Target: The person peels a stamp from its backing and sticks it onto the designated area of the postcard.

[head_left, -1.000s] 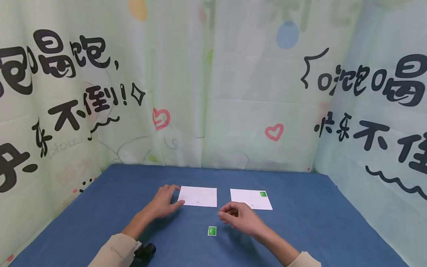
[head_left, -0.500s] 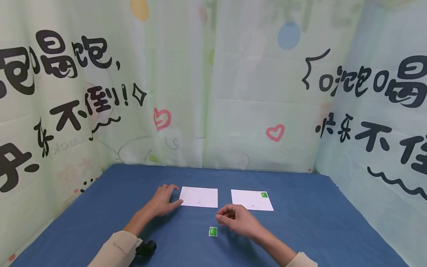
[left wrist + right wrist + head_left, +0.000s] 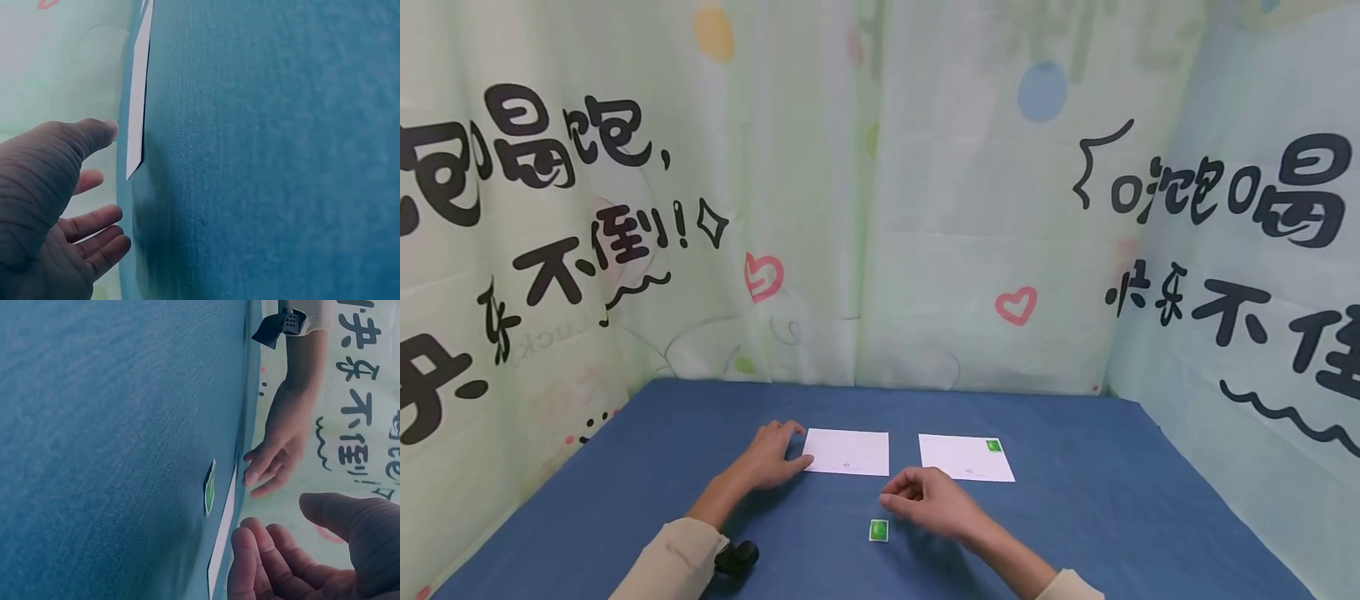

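Two white cards lie side by side on a blue cloth. At the near-left corner of the plain left card [image 3: 847,452] is my left hand [image 3: 771,457], thumb and fingers spread; the left wrist view shows its thumb [image 3: 100,134] just off the edge. A green stamp [image 3: 993,446] sits in the top right corner of the right card [image 3: 962,458]. Nearer to me lies a loose green stamp [image 3: 878,531], slightly curled in the right wrist view. Above and right of it hovers my right hand [image 3: 934,502], fingers loosely bent, thumb apart, holding nothing. It hides part of the right card's near edge.
The blue cloth [image 3: 1060,517] covers the table and reaches back to a pale printed curtain [image 3: 940,333], which also hangs along both sides. A black device [image 3: 737,558] is strapped at my left wrist, by the cream sleeve.
My right hand has drifted a little left, closer above the loose stamp. My left hand stays by the left card. The head view has tilted up slightly.
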A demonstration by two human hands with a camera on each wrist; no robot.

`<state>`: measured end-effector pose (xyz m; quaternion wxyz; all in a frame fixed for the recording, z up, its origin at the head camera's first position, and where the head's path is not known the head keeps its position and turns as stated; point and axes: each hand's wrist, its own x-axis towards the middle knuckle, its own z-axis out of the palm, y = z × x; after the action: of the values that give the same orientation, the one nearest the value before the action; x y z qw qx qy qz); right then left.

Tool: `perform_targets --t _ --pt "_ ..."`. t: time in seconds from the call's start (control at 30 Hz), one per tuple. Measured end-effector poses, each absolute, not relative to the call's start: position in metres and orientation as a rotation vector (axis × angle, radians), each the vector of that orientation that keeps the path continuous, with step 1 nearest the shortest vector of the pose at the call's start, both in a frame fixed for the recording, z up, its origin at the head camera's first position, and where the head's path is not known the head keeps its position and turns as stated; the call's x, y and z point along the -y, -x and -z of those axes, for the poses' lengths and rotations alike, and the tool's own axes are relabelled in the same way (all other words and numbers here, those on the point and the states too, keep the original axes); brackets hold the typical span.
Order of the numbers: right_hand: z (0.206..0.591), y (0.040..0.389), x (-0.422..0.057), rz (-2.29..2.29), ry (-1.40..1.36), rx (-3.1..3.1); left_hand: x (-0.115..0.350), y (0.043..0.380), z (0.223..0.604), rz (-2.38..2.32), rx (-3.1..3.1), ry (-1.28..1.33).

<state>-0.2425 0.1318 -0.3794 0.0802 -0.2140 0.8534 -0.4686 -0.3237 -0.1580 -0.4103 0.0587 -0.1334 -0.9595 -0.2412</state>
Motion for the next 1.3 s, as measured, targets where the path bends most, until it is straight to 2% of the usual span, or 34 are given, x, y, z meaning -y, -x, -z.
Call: perform_targets --t 1.3 --pt "0.3886 0.2459 -0.1230 1.243 0.668 -2.601 0.1518 0.3298 0.4116 0.600 3.011 0.406"
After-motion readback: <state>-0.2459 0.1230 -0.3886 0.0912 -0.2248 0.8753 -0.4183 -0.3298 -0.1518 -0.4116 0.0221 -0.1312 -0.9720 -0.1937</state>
